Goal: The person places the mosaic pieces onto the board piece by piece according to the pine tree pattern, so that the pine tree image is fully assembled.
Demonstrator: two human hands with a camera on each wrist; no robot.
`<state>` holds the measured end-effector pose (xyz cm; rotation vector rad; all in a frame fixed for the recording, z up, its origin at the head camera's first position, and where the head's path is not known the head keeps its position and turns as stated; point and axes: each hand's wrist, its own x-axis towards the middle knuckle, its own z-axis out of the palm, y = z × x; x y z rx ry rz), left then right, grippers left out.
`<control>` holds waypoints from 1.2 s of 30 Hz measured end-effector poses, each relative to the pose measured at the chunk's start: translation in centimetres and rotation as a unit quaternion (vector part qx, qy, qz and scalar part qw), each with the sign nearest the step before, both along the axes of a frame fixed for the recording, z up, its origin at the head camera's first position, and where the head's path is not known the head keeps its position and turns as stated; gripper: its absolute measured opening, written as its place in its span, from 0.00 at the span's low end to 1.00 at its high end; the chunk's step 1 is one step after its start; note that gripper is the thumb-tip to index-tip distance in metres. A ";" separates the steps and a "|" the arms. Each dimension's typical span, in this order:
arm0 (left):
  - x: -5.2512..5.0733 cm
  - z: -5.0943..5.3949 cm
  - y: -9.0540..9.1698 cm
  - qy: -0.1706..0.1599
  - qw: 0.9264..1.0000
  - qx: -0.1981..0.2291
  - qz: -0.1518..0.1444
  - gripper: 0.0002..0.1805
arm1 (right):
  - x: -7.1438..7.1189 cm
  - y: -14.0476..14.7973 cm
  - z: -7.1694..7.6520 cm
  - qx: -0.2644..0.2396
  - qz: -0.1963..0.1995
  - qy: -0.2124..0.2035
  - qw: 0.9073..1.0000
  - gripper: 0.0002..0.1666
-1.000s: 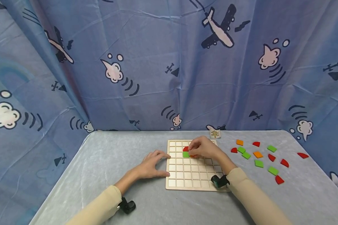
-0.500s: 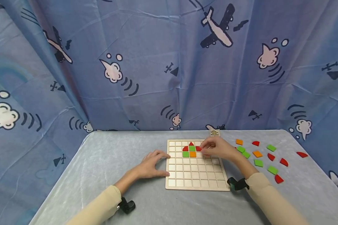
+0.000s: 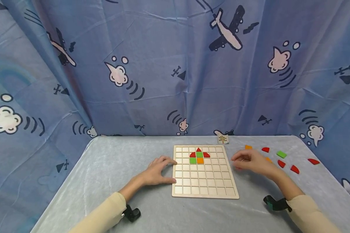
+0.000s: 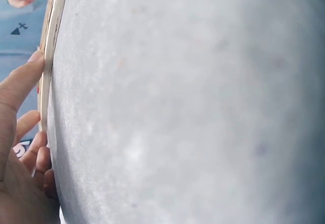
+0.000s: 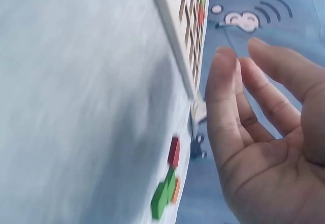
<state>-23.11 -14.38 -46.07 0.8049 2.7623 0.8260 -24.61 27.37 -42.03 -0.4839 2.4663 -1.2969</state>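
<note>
My left hand (image 3: 156, 171) rests at the left edge of the wooden grid board (image 3: 205, 183), its thumb and fingers spread and touching the rim. Near the board's far side, a red triangle (image 3: 198, 149) tops a green square (image 3: 199, 154), which sits between two red quarter-circle tiles (image 3: 206, 155). Below them lie another green square (image 3: 193, 160) and an orange square (image 3: 200, 160). Right of the board, my right hand (image 3: 252, 160) hovers with loosely bent fingers and nothing visible between them. It hides some loose tiles; the right wrist view shows green tiles (image 5: 159, 199) and a red tile (image 5: 173, 152) below it.
Loose tiles lie on the grey cloth to the right, among them red quarter-circles (image 3: 295, 169) and a green tile (image 3: 281, 154). A small patterned card (image 3: 223, 139) lies behind the board's far right corner. A blue printed curtain (image 3: 151, 64) stands behind the table.
My right hand has left the red quarter-circle on the board's right side and moved right, off the board toward the loose tiles. The left hand has stayed at the board's edge.
</note>
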 end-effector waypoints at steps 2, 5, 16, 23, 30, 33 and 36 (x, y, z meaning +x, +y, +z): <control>0.0 0.0 0.0 0.000 1.000 0.000 0.000 0.38 | 0.4 1.1 0.1 0.011 -0.014 -0.008 1.000 0.21; 0.0 0.0 0.0 -0.001 1.000 0.000 -0.001 0.38 | 0.8 2.6 0.3 0.034 -0.032 -0.011 0.999 0.22; 0.1 0.2 0.0 -0.001 1.000 0.000 0.002 0.38 | 2.0 7.6 -0.1 0.064 -0.056 -0.004 0.996 0.25; 0.2 0.1 0.1 -0.003 1.000 0.000 0.003 0.38 | 2.7 10.1 -0.3 0.072 -0.075 -0.033 0.994 0.29; 0.1 0.0 0.1 -0.002 1.000 0.002 0.003 0.38 | 3.1 12.5 -0.4 0.097 -0.091 -0.043 0.990 0.30; 0.1 0.0 0.0 -0.002 1.000 0.002 0.003 0.38 | 3.2 13.6 -0.7 0.120 -0.098 -0.029 0.987 0.29; 0.0 -0.1 0.0 0.000 1.000 0.002 0.003 0.38 | 3.2 14.3 -0.8 0.147 -0.105 -0.015 0.983 0.28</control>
